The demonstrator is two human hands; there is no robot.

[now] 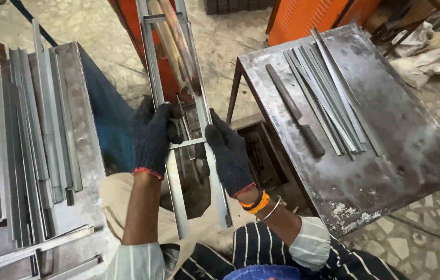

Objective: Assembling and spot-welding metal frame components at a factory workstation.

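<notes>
1. Fingers (pixel 170 120) of your left hand (pixel 152 137) are closed on the left rail of the metal frame (pixel 178 197) at centre frame.
2. Your right hand (pixel 228 153) grips the right rail beside the crossbar (pixel 189 143).
3. You seem to be squaring the frame; any next move calls for keeping the rails parallel.
4. Loose metal strips (pixel 329 88) lie on the bench (pixel 411 135), upper right.

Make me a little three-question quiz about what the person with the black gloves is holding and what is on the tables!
1. True or false: both hands, left hand and right hand, grip the ladder-like metal frame.
2. Which tool lies on the rusty table? A) file B) saw C) paintbrush
3. Fill in: beside the file lie loose metal ____.

Key: 1 true; 2 A; 3 strips.
</notes>
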